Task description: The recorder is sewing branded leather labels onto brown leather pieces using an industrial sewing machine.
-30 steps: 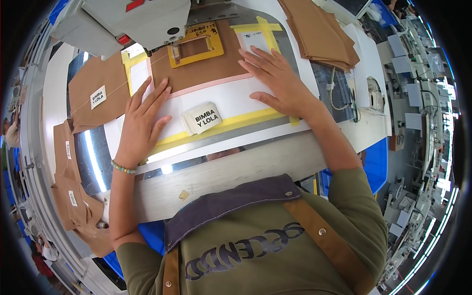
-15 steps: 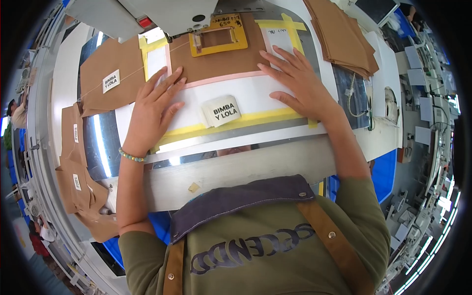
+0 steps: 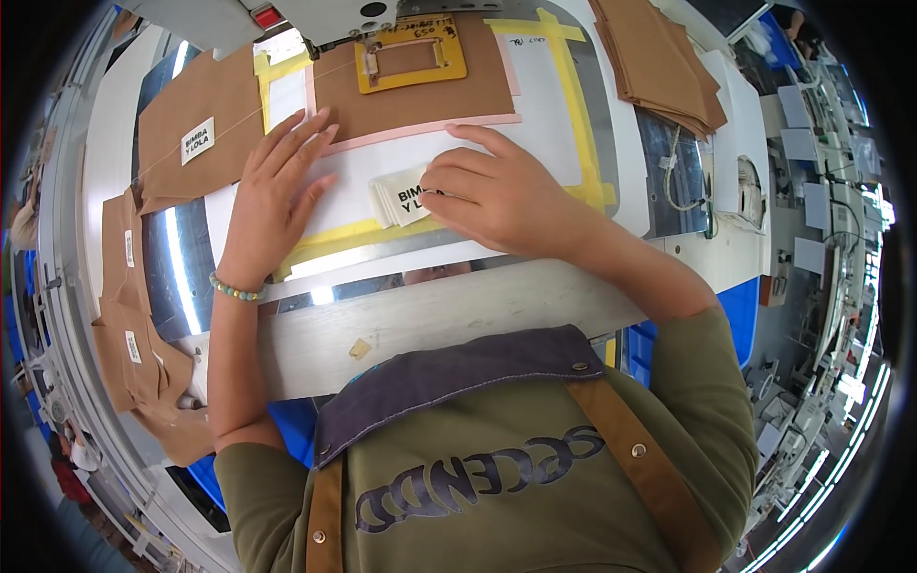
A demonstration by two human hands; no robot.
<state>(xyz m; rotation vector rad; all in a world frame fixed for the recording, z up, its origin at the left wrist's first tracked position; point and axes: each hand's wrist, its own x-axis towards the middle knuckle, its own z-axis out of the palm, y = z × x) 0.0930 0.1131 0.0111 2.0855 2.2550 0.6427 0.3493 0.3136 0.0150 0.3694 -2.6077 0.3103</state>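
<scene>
A brown panel [image 3: 415,110] lies flat on a white board edged with pink strips [image 3: 430,132] and yellow tape. Upon it sits a yellow frame-shaped template [image 3: 459,69] with a rectangular window, beneath the sewing machine head [image 3: 334,14]. My left hand [image 3: 275,191] rests with fingers stretched out, the tips by the panel's lower left corner. On the white board in front of the panel is a small stack of white printed labels [image 3: 387,199]. My right hand [image 3: 506,196] pinches the stack's right side between thumb and fingertips, covering part of the print.
Another brown panel [image 3: 158,158] bearing a white label lies to the left, joined by a thread. More labelled brown pieces [image 3: 119,315] hang over the left edge. Brown pieces [image 3: 659,72] are stacked at the far right, near a looped cord [image 3: 673,177]. A blue bin [image 3: 740,320] stands lower right.
My right hand has left the panel's right edge and come down and left onto the labels. My left hand stays by the panel's left corner. The whole view has shifted slightly.
</scene>
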